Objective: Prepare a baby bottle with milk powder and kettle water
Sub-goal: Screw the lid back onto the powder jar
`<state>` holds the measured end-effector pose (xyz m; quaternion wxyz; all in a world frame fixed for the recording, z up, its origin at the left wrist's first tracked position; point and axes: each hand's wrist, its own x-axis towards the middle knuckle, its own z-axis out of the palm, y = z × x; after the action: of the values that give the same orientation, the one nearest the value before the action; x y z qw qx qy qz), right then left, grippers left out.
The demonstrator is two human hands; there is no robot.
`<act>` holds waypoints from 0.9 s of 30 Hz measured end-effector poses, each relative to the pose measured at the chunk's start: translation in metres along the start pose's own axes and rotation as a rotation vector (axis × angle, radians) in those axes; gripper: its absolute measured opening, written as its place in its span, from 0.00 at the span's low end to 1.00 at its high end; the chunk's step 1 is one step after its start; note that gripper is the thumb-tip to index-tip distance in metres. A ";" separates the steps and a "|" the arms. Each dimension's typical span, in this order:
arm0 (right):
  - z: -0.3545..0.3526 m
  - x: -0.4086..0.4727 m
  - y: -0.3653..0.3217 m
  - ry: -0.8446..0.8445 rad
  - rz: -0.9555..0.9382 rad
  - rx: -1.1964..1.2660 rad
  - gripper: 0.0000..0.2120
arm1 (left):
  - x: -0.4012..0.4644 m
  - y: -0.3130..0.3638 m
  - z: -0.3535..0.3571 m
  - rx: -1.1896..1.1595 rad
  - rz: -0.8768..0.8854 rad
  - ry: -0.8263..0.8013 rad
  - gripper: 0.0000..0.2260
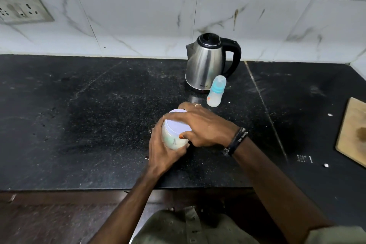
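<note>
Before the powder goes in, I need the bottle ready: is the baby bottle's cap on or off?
On. The baby bottle stands upright beside the kettle with its clear cap over the blue collar, untouched by either hand.

Jar (174, 134) on counter (79, 115) directly before you, your left hand (164, 150) round its side, right hand (206, 127) over lid. Bottle (216, 91) behind jar, upright; kettle (208, 61) just behind bottle, near wall. Board (352, 132) far right.
</note>
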<state>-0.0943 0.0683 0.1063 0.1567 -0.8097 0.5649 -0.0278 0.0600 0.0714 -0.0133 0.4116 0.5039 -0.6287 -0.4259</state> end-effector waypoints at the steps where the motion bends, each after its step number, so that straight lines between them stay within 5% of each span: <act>1: -0.003 0.000 -0.002 -0.016 0.008 -0.038 0.33 | -0.001 0.001 0.001 0.003 0.006 0.004 0.44; 6: -0.008 -0.007 -0.010 0.146 0.040 -0.231 0.24 | -0.003 -0.004 0.009 0.018 0.006 0.000 0.46; 10: 0.000 -0.008 -0.015 0.347 0.262 -0.378 0.33 | -0.008 -0.002 0.015 0.072 0.077 0.018 0.43; 14: -0.011 -0.016 -0.007 0.315 0.399 -0.316 0.33 | -0.008 -0.006 0.019 0.035 0.055 0.012 0.45; 18: -0.029 -0.022 0.004 0.050 0.237 -0.184 0.28 | -0.004 -0.005 0.020 -0.005 0.019 0.018 0.47; 21: -0.032 -0.021 -0.003 -0.135 0.180 -0.125 0.42 | -0.002 -0.005 0.022 -0.029 0.014 -0.004 0.49; 27: -0.021 -0.020 -0.005 0.192 0.237 -0.279 0.27 | -0.002 -0.006 0.031 0.004 0.042 -0.008 0.44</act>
<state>-0.1014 0.0834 0.1304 -0.0097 -0.7451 0.6668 -0.0079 0.0331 0.0765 -0.0286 0.4169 0.4897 -0.6416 -0.4180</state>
